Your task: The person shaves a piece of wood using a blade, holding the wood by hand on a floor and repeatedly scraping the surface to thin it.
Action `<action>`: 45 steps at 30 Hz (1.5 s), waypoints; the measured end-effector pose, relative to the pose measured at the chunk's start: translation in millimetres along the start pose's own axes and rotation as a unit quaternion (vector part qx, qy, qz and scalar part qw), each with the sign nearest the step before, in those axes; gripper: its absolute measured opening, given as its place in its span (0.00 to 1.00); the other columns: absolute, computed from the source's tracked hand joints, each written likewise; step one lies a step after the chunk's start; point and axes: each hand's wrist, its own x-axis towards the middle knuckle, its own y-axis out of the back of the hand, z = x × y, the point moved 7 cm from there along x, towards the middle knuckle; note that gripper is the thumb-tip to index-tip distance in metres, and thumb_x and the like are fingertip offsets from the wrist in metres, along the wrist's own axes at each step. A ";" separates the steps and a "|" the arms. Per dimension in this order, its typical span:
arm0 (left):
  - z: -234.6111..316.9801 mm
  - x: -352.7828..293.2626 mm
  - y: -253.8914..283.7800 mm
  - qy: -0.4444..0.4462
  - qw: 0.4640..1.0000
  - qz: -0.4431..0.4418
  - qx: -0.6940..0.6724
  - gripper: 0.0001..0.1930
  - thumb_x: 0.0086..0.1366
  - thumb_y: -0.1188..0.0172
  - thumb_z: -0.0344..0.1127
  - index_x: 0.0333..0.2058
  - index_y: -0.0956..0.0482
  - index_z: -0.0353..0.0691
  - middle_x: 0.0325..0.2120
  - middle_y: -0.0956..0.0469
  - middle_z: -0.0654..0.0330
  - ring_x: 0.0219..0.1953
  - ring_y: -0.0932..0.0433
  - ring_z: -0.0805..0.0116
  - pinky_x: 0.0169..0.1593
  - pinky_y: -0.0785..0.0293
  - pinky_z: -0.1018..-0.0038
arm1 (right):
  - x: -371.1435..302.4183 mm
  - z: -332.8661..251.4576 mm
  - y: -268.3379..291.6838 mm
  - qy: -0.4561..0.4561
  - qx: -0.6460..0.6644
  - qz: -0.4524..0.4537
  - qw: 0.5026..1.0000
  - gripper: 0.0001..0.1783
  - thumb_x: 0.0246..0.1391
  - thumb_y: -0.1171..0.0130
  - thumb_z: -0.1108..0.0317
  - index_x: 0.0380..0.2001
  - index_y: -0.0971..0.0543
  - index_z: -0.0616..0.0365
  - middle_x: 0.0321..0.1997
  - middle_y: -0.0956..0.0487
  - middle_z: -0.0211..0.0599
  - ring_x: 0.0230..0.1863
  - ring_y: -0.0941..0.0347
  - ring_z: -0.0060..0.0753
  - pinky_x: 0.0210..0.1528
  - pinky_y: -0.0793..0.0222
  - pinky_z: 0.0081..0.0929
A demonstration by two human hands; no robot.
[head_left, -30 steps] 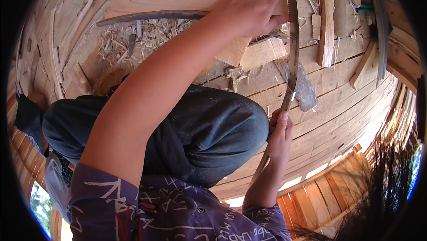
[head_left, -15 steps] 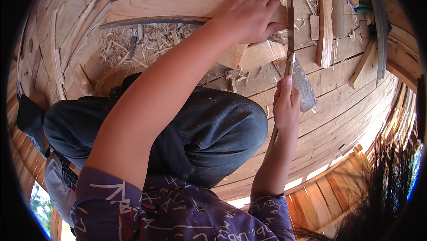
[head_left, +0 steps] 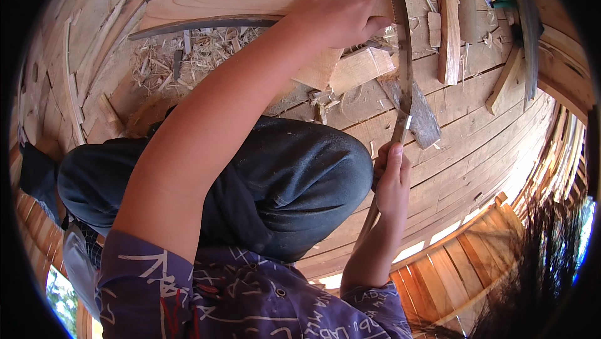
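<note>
My left hand is closed over the right end of a long pale board with dark, bark-like edges. Its fingers curl over the far side, and the thumb points toward the saw. In my right hand is the handle of a saw, its long narrow blade pointing away from me. The toothed edge faces the board's right end, and the blade tip reaches about level with my left fingers. The handle's rear runs back along my right forearm. Under the board's right end are short wood blocks.
Shavings litter the plank floor left of the blocks. A grey flat wood offcut lies beside the blade. Several strips lie at the right, with a dark curved piece beyond. My bent knee is between my arms.
My right hand has drawn the saw back toward me, so its tip now shows beside the board's end. My left hand keeps its grip on the board.
</note>
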 end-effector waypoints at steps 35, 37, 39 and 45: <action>-32.4 -47.1 78.7 0.015 0.997 -0.037 -0.067 0.48 0.50 0.30 0.55 0.64 0.43 0.42 0.61 0.37 0.47 0.64 0.40 0.47 0.67 0.47 0.53 | 46.6 -45.1 -22.5 0.129 -0.136 0.052 0.981 0.38 0.64 0.57 0.40 0.31 0.23 0.74 0.30 0.23 0.68 0.39 0.24 0.63 0.47 0.32 0.45; -48.1 -80.8 97.7 0.027 0.997 -0.057 -0.048 0.46 0.52 0.30 0.52 0.64 0.43 0.42 0.62 0.39 0.47 0.65 0.41 0.47 0.68 0.48 0.53 | 44.0 -47.3 -22.3 0.117 -0.140 0.044 0.982 0.40 0.63 0.57 0.38 0.33 0.22 0.74 0.31 0.22 0.68 0.40 0.23 0.62 0.48 0.32 0.44; -65.2 -109.7 118.2 0.040 0.996 -0.081 -0.023 0.43 0.53 0.31 0.48 0.64 0.42 0.41 0.63 0.40 0.46 0.66 0.43 0.48 0.68 0.49 0.54 | 43.5 -39.7 -18.5 0.129 -0.124 0.061 0.982 0.40 0.63 0.57 0.38 0.34 0.22 0.74 0.32 0.22 0.68 0.41 0.23 0.61 0.49 0.32 0.44; -129.9 -215.0 241.7 0.146 0.984 -0.020 -0.099 0.36 0.55 0.31 0.38 0.60 0.37 0.37 0.60 0.37 0.45 0.63 0.38 0.46 0.66 0.42 0.60 | 57.4 -31.9 -29.9 0.110 -0.143 0.032 0.983 0.47 0.59 0.59 0.31 0.45 0.22 0.75 0.47 0.24 0.73 0.57 0.29 0.65 0.60 0.38 0.43</action>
